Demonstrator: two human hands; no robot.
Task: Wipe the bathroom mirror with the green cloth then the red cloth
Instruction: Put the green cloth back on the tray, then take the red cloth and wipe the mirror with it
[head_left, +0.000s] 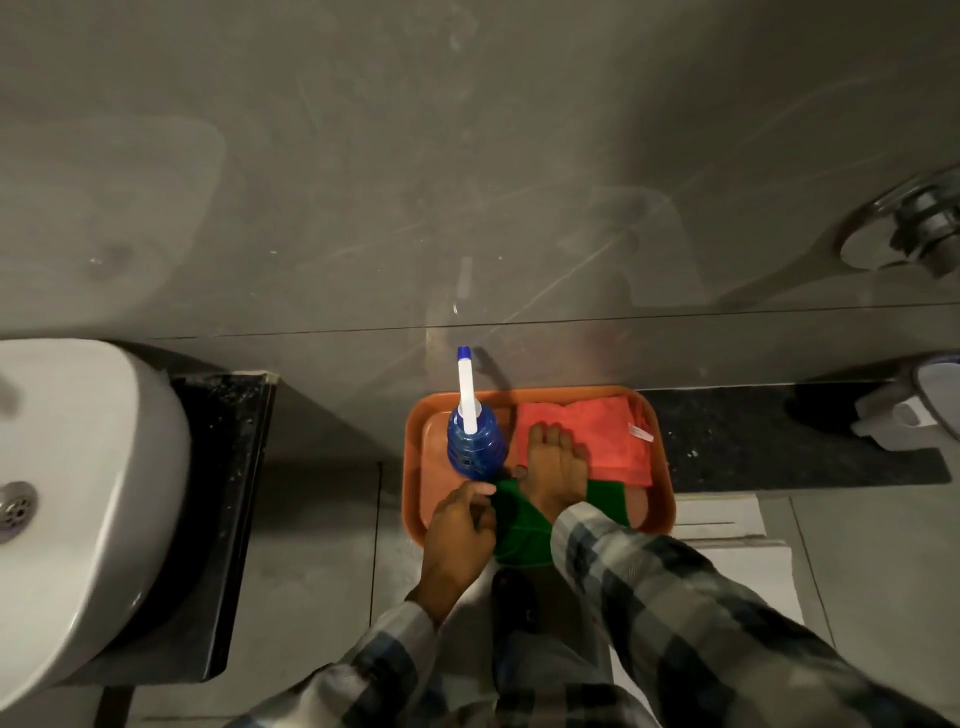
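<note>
An orange tray (661, 452) lies below me near the wall. In it sit a folded red cloth (608, 436) at the back right, a green cloth (519, 525) spilling over the front rim, and a blue spray bottle (475, 447) with a white nozzle. My left hand (457, 530) pinches the green cloth's left edge. My right hand (553, 467) lies flat with fingers spread, its fingertips on the red cloth and its palm over the green one. The mirror is out of sight.
A white washbasin (78, 493) on a black counter (234, 467) fills the left side. A grey tiled wall (467, 156) rises behind the tray. A chrome fitting (914, 228) sticks out at the right, and a dark ledge (779, 447) runs right of the tray.
</note>
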